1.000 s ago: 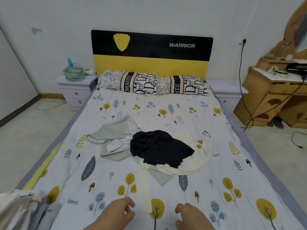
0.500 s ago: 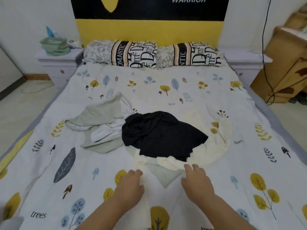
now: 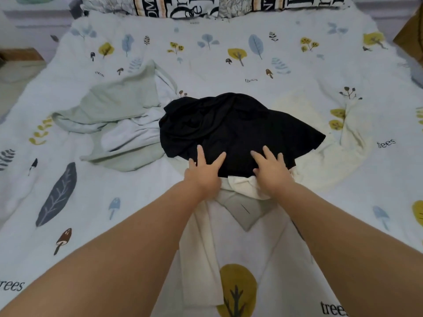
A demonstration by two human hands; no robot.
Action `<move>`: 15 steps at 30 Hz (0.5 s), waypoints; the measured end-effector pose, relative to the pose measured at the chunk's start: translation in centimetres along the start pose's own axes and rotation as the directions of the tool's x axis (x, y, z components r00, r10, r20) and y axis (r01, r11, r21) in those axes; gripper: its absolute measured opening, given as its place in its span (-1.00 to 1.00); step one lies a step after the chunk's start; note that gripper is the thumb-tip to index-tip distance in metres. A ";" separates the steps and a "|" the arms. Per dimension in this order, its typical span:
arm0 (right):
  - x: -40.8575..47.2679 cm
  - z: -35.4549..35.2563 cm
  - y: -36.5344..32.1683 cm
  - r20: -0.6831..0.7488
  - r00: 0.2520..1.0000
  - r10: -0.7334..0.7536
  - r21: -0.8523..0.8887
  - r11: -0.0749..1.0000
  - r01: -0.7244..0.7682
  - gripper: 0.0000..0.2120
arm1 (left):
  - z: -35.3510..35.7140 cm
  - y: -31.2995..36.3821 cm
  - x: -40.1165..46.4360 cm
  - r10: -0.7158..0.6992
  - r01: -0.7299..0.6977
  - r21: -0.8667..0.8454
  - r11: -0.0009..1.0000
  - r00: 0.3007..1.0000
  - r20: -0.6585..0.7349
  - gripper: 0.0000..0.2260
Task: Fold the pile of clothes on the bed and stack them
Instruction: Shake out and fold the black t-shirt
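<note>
I judge the black garment [image 3: 231,131] to be light, limp and a bit slippery, so it will sag and drag whatever clings beneath it; the near hem looks the best place to take hold, pinched at two spread points so it lifts flat. It lies crumpled on top of the pile in the middle of the bed [image 3: 297,69], over a cream garment [image 3: 320,170] whose long strip trails toward me, with a pale green garment [image 3: 119,104] bunched to its left (nothing folded yet, as far as I can see). Both my arms reach forward, palms down. My left hand [image 3: 203,173] and right hand [image 3: 272,171] rest on the black cloth's near edge with fingers spread and fairly straight, gripping nothing
</note>
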State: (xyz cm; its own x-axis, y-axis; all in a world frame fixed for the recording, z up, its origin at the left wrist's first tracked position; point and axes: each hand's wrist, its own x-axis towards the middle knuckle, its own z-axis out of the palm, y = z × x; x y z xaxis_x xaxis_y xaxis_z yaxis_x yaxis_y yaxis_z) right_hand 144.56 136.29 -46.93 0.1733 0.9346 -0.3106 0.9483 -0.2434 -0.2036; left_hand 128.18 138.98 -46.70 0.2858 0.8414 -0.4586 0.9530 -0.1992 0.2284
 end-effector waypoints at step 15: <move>-12.9 0.6 -0.1 0.240 0.916 -0.321 0.020 0.945 0.326 -0.77 | 2.5 -1.8 -10.3 0.288 -0.195 -0.335 0.922 0.923 0.255 -0.74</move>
State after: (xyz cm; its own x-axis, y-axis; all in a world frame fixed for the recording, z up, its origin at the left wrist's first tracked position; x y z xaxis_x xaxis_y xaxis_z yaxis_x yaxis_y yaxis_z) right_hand 142.07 124.10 -43.46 -0.2096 0.8720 -0.4423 0.9475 0.0695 -0.3120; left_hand 123.78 129.44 -44.53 0.5642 0.5909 -0.5767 0.7888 -0.1793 0.5879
